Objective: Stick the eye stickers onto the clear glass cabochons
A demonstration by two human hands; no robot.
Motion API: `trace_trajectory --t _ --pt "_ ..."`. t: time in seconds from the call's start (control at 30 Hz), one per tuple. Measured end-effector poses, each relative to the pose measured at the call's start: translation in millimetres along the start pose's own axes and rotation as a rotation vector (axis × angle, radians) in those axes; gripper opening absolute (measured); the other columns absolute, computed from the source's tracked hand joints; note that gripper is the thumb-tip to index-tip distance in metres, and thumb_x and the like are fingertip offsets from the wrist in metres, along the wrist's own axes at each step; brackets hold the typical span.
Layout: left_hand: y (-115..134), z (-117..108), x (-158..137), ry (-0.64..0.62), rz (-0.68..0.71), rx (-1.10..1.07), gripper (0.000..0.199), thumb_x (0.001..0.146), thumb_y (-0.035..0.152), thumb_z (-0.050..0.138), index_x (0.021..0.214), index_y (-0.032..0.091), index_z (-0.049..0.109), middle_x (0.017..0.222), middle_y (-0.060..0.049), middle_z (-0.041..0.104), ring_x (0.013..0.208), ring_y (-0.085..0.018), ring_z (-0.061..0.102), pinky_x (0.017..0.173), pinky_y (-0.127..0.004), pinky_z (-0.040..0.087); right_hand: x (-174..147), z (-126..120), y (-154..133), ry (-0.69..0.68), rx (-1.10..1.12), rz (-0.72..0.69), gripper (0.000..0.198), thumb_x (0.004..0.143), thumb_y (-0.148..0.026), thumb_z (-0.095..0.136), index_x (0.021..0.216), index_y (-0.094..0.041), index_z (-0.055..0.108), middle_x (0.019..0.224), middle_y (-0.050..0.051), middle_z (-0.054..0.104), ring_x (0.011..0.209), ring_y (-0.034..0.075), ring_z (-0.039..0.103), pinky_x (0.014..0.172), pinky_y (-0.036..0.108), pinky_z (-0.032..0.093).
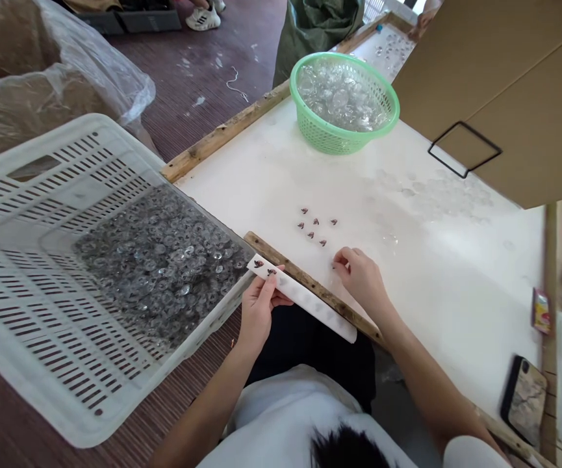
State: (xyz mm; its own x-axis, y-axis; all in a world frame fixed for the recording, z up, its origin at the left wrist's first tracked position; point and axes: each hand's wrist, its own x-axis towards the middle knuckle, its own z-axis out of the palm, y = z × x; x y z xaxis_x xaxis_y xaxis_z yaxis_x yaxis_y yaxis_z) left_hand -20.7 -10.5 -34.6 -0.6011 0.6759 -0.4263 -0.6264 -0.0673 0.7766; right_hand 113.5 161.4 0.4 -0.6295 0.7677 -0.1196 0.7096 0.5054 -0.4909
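Observation:
My left hand (257, 311) grips a long white strip (317, 310) by its left part, thumb on top. Two small dark-and-red pieces, which look like stickers, show on the strip near my thumb. The strip slants along the wooden edge (305, 273) of the white table. My right hand (361, 276) is over the tabletop with thumb and forefinger pinched together. A tiny dark spot shows at its fingertips, too small to name. Just beyond that hand, several similar small dark-and-red pieces (316, 221) lie spread on the white table (256, 175).
At my left stands a white slotted crate (27, 286) with many clear round pieces. A green basket (339, 140) of clear pieces sits farther back. A cardboard box (499, 84), a black wire frame (464, 149), a phone (529, 396) and a small packet (541, 311) are on the right.

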Motion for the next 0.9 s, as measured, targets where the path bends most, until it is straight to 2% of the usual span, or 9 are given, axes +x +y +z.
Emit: trace_trajectory --t 0.1,0.23,0.4,0.43,0.5,0.6,0.7,0.8,0.9 --pt "0.9 1.8 -2.5 -0.008 0.002 0.008 0.041 0.083 0.042 0.066 0.115 0.017 0.067 0.072 -0.002 0.066 0.059 -0.015 0.063 0.052 -0.025 0.056 13.0 8.6 -9.5 0.032 -0.012 -0.054 0.01 0.085 -0.02 0.051 0.087 -0.022 0.061 0.093 0.005 0.061 0.069 0.016 0.058 0.064 0.029 0.04" --pt "4.9 2.9 -8.4 -0.001 0.025 0.029 0.052 0.083 0.04 0.067 0.131 0.023 0.057 0.076 0.0 0.065 0.058 -0.013 0.062 0.052 -0.024 0.055 22.8 11.1 -14.8 0.059 0.037 -0.101 0.016 0.086 -0.017 0.05 0.098 -0.022 0.06 0.089 0.004 0.065 0.07 0.017 0.059 0.068 0.03 0.042" --pt "3.1 2.2 -15.1 -0.021 0.032 0.056 0.052 0.085 0.039 0.065 0.134 0.026 0.053 0.076 0.002 0.064 0.054 -0.012 0.061 0.051 -0.023 0.054 4.7 3.0 -33.1 0.183 0.048 -0.128 0.02 0.091 -0.022 0.048 0.106 -0.021 0.06 0.106 0.01 0.065 0.072 0.017 0.061 0.067 0.032 0.044" --pt "2.0 2.9 -16.3 -0.031 0.031 0.064 0.051 0.085 0.039 0.065 0.134 0.026 0.053 0.076 0.002 0.064 0.054 -0.012 0.061 0.051 -0.024 0.054 -1.7 2.4 -40.3 0.172 0.091 -0.148 0.019 0.09 -0.025 0.051 0.106 -0.021 0.061 0.108 0.01 0.064 0.071 0.017 0.061 0.066 0.032 0.045" --pt "0.3 5.4 -18.8 -0.054 0.032 0.07 0.05 0.086 0.039 0.064 0.133 0.026 0.053 0.079 0.001 0.065 0.057 -0.012 0.062 0.053 -0.024 0.055 -13.8 4.0 -56.2 0.053 0.235 -0.216 0.016 0.088 -0.027 0.057 0.103 -0.022 0.062 0.105 0.008 0.064 0.07 0.015 0.061 0.066 0.03 0.047" --pt "-0.2 8.2 -20.9 -0.069 0.047 0.043 0.05 0.085 0.039 0.065 0.132 0.027 0.053 0.097 -0.003 0.068 0.069 -0.014 0.066 0.058 -0.024 0.057 -25.2 10.3 -74.1 -0.131 0.431 -0.288 0.01 0.088 -0.026 0.059 0.097 -0.023 0.062 0.093 0.003 0.067 0.074 0.014 0.062 0.067 0.026 0.048" --pt "1.7 6.1 -19.5 -0.075 0.053 0.017 0.045 0.086 0.041 0.064 0.127 0.025 0.057 0.1 -0.004 0.069 0.074 -0.016 0.067 0.06 -0.026 0.058 -28.2 14.2 -77.6 -0.132 0.465 -0.302 0.006 0.09 -0.024 0.057 0.094 -0.023 0.061 0.088 0.001 0.067 0.077 0.014 0.062 0.067 0.024 0.048" --pt "4.2 2.1 -15.9 -0.085 0.056 0.025 0.033 0.087 0.041 0.061 0.111 0.019 0.065 0.086 -0.003 0.07 0.068 -0.015 0.066 0.059 -0.027 0.058 -30.2 15.9 -74.4 -0.098 0.352 -0.347 0.009 0.093 -0.022 0.052 0.095 -0.024 0.06 0.09 0.002 0.066 0.079 0.015 0.062 0.069 0.026 0.047" --pt "5.2 1.9 -12.8 -0.071 0.071 0.056 0.024 0.086 0.038 0.063 0.097 0.017 0.067 0.076 -0.001 0.068 0.062 -0.014 0.065 0.057 -0.025 0.057 -34.7 19.4 -75.1 -0.027 0.289 -0.41 0.014 0.096 -0.022 0.046 0.093 -0.024 0.06 0.101 0.006 0.065 0.091 0.018 0.062 0.076 0.029 0.048"
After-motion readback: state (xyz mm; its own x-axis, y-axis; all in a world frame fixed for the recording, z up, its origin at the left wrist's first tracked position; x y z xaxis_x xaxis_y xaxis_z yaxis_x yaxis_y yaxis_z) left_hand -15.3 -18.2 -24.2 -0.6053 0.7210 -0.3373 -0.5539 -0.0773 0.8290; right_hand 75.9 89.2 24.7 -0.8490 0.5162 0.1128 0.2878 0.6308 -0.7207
